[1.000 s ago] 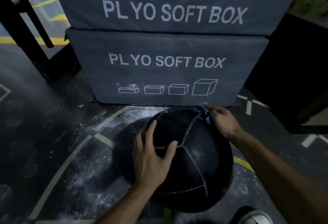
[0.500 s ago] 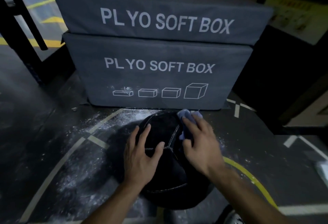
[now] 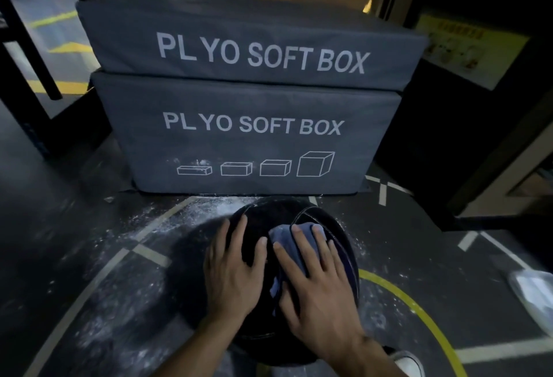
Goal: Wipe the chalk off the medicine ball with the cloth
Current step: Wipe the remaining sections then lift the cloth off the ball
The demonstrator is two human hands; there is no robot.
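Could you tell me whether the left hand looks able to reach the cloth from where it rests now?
Probably yes. The left hand rests flat on the medicine ball right beside the cloth, with nothing between them; only the right hand, pressing on the cloth, covers most of it.

A pale blue cloth (image 3: 302, 237) is seen on the black, white-stitched medicine ball (image 3: 266, 221), before grey white-lettered boxes (image 3: 257, 125).

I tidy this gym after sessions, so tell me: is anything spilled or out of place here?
Yes. White chalk powder is scattered over the dark floor left of the medicine ball, up to the foot of the lower foam box. A few specks lie right of the ball too.
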